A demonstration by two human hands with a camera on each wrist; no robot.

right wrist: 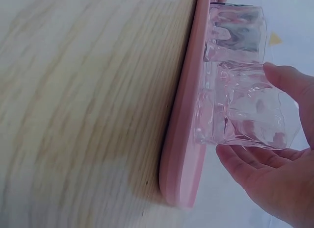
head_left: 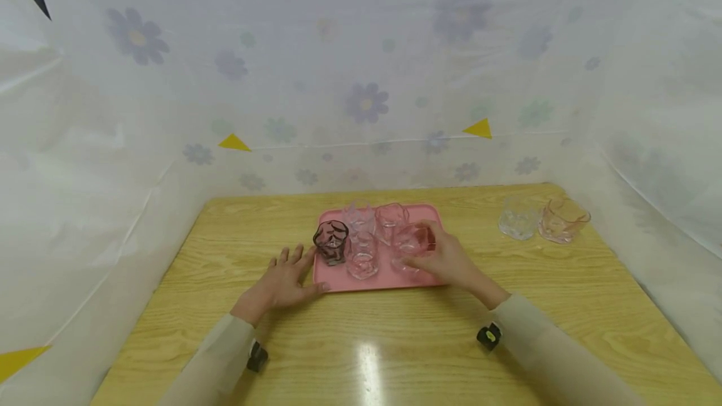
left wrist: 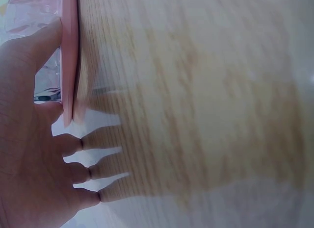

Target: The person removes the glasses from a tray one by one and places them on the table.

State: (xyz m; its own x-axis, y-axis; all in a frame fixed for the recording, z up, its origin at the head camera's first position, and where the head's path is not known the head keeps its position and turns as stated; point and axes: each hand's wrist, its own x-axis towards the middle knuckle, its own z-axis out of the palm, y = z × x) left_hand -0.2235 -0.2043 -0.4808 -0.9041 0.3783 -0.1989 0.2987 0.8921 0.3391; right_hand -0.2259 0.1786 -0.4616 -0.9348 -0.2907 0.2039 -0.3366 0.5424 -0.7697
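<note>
Sleeved forearms [head_left: 555, 344] lead to a right hand [head_left: 447, 262] clamped round a clear glass [right wrist: 252, 108], best kept upright, while the left hand [head_left: 284, 284], fingers apart, should steady the pink tray [head_left: 338, 279]

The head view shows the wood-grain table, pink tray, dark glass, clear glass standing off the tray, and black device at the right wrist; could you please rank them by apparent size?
1. Wood-grain table
2. Pink tray
3. Dark glass and clear glass: too alike to rank
4. Black device
</note>
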